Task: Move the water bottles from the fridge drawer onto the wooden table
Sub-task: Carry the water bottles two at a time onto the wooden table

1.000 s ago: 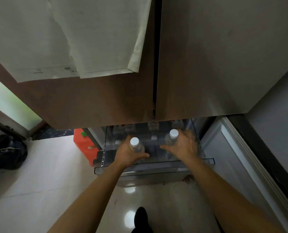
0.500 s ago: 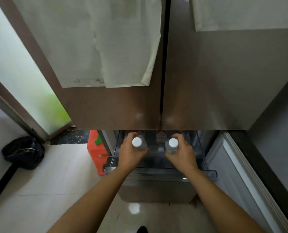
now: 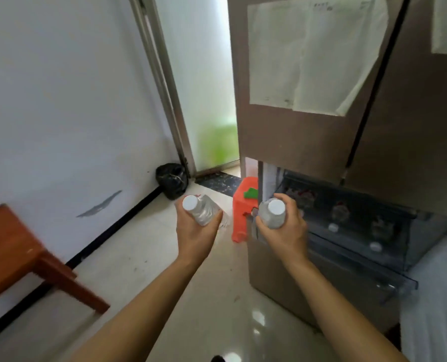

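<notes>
My left hand (image 3: 196, 235) grips a clear water bottle (image 3: 201, 209) with a white cap, held above the floor left of the fridge. Another white-capped water bottle (image 3: 272, 214) is in my right hand (image 3: 285, 231), in front of the fridge's left edge. The fridge drawer (image 3: 352, 246) stands pulled out at the right, with several more white-capped bottles inside. A corner of the wooden table (image 3: 11, 246) shows at the left edge, by the white wall.
An orange plastic stool (image 3: 242, 205) stands beside the fridge. A black rubbish bag (image 3: 172, 180) lies in the corner by a frosted glass door (image 3: 206, 82). Papers hang on the upper fridge doors (image 3: 311, 131). Glossy tile floor lies between table and fridge.
Both hands have lifted their bottles out of the drawer and swung left. The view has turned left, bringing the wall, the door and the wooden table into sight.
</notes>
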`<state>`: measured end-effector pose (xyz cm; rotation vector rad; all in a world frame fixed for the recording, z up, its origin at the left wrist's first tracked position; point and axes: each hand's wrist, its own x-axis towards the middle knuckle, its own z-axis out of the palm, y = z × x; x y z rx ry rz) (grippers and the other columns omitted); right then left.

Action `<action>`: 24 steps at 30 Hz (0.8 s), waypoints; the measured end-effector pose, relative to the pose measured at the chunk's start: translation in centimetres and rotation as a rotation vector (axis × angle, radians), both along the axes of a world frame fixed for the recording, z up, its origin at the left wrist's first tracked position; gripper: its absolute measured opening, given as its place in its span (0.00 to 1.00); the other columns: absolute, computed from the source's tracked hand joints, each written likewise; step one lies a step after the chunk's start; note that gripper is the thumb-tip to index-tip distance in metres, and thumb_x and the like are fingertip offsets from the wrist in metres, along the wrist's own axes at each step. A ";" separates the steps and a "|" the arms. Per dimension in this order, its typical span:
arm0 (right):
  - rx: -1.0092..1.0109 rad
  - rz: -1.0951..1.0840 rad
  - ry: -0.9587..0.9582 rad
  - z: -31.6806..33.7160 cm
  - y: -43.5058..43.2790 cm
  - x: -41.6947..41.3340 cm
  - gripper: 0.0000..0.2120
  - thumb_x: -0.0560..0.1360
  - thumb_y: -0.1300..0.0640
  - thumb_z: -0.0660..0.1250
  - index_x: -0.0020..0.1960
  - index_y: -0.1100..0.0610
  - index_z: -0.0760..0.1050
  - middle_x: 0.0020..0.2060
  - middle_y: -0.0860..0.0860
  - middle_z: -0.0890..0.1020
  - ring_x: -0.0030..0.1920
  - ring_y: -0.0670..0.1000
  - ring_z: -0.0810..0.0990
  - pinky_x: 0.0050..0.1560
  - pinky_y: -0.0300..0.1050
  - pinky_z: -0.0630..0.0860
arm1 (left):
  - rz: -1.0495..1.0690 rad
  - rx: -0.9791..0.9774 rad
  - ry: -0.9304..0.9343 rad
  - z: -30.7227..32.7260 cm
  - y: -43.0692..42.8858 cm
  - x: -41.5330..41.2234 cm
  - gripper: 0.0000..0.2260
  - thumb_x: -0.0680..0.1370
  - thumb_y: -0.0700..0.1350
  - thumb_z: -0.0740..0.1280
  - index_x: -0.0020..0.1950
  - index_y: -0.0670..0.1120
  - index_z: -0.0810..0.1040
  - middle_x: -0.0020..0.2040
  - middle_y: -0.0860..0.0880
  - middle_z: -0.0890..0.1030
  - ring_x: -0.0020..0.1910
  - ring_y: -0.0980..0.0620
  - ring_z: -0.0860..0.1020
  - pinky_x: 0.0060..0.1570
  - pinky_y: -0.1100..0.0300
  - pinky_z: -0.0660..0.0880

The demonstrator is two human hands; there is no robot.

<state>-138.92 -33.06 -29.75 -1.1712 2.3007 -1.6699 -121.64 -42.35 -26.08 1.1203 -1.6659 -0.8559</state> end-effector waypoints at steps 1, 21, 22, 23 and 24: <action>0.001 0.042 0.020 0.2 -0.8 2.0 0.31 0.65 0.44 0.78 0.63 0.37 0.66 0.55 0.45 0.80 0.49 0.47 0.77 0.44 0.38 0.72 | 0.051 0.006 0.002 0.3 -0.1 2.4 0.30 0.70 0.47 0.78 0.63 0.53 0.64 0.54 0.54 0.75 0.54 0.55 0.76 0.58 0.48 0.77; 0.094 0.864 0.157 -0.9 -17.7 61.6 0.30 0.66 0.36 0.73 0.64 0.35 0.65 0.51 0.34 0.75 0.50 0.40 0.75 0.50 0.42 0.77 | 0.695 0.046 -0.251 0.2 -0.6 64.6 0.34 0.69 0.44 0.79 0.71 0.48 0.68 0.64 0.48 0.74 0.62 0.48 0.74 0.62 0.50 0.73; 0.096 0.892 0.150 -0.9 -18.0 64.2 0.30 0.66 0.36 0.73 0.65 0.35 0.65 0.50 0.33 0.75 0.49 0.40 0.75 0.50 0.41 0.76 | 0.725 0.046 -0.242 0.1 -0.8 67.0 0.33 0.69 0.44 0.79 0.70 0.48 0.68 0.63 0.49 0.73 0.62 0.48 0.74 0.61 0.52 0.72; 0.096 0.920 0.150 -0.9 -18.3 66.6 0.31 0.66 0.36 0.72 0.65 0.34 0.64 0.49 0.32 0.74 0.49 0.39 0.74 0.49 0.39 0.75 | 0.750 0.044 -0.234 0.0 -1.0 69.2 0.33 0.69 0.44 0.79 0.70 0.48 0.68 0.62 0.50 0.73 0.61 0.49 0.74 0.60 0.54 0.71; 0.093 0.946 0.154 -0.9 -18.7 68.7 0.31 0.66 0.36 0.72 0.65 0.34 0.64 0.49 0.31 0.73 0.49 0.39 0.74 0.48 0.36 0.72 | 0.772 0.041 -0.231 -0.1 -1.4 71.2 0.32 0.69 0.44 0.79 0.69 0.49 0.68 0.61 0.52 0.72 0.60 0.50 0.74 0.59 0.55 0.70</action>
